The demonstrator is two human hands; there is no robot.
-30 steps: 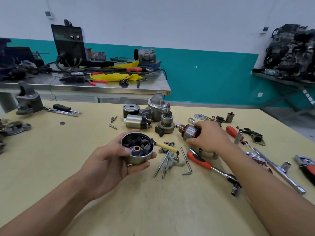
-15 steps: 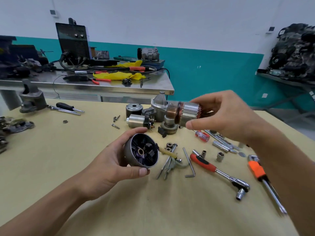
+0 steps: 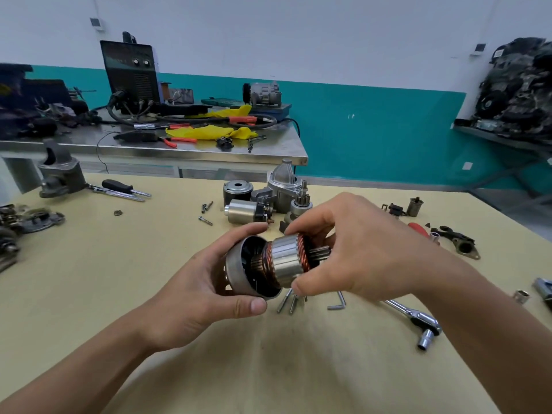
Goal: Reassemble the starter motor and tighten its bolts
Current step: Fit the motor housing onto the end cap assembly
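Head view: the armature (image 3: 286,261) is likely heavy and rigid. Its smooth steel core may slip and its copper windings nick easily, so the core is the place to grip. It shows a bright drum, reddish copper at both ends and a splined shaft. The right hand (image 3: 358,252) pinches that core, one end partly inside the grey field housing (image 3: 239,271), which the left hand (image 3: 194,294) cups above the table (image 3: 89,294). A solenoid (image 3: 242,212) and a ratchet (image 3: 418,319) lie beyond.

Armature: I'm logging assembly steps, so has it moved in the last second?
Yes. The armature has left the table; the right hand has carried it toward the person, in front of the solenoid, into the housing held by the left hand.
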